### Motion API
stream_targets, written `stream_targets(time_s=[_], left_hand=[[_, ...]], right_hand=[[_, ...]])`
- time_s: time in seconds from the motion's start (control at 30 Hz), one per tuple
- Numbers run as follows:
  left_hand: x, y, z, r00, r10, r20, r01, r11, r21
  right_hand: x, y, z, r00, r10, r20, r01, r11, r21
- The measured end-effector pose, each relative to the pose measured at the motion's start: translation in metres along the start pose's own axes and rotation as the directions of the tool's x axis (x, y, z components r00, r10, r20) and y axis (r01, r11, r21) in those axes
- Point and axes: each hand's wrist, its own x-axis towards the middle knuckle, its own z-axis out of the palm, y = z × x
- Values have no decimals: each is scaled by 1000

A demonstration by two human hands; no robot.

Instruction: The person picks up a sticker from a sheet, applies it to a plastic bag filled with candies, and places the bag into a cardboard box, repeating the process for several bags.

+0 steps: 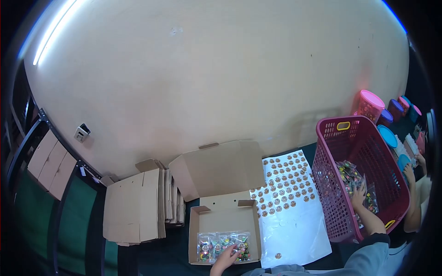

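In the lower middle stands an open cardboard box [191,234] with its lid folded back towards the wall. Along its front lie several clear plastic packets [217,246] of small colourful pieces, with round stickers on them. My left hand [225,257] rests over the packets at the right, fingers stretched out and touching them. To the right, my right hand [358,198] reaches down into a maroon plastic basket [326,202]. Its fingers are apart on a heap of similar packets [348,172]; whether it grips one is hard to see.
A white sheet [294,230] with rows of round stickers lies between box and basket. Flattened cardboard boxes [131,207] are stacked at left. Pink, purple and blue tubs [370,108] stand at the back right. Another person's hand [409,172] is beyond the basket.
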Motion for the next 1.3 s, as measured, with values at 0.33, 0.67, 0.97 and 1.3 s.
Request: stream_targets(time_s=[0.33, 0.67, 0.97, 1.3], left_hand=[[7, 1, 1, 1000, 5, 11, -6, 1000, 18], [5, -28, 0, 999, -36, -13, 37, 991, 129], [8, 4, -6, 995, -102, 0, 102, 989, 111], [24, -18, 2, 1000, 11, -8, -9, 986, 164]], right_hand=[[-84, -44, -126, 955, 216, -203, -251, 954, -163], [66, 189, 95, 1000, 26, 10, -26, 999, -33], [29, -3, 33, 955, -190, 226, 149, 971, 186], [21, -92, -63, 788, -412, 457, 291, 904, 313]])
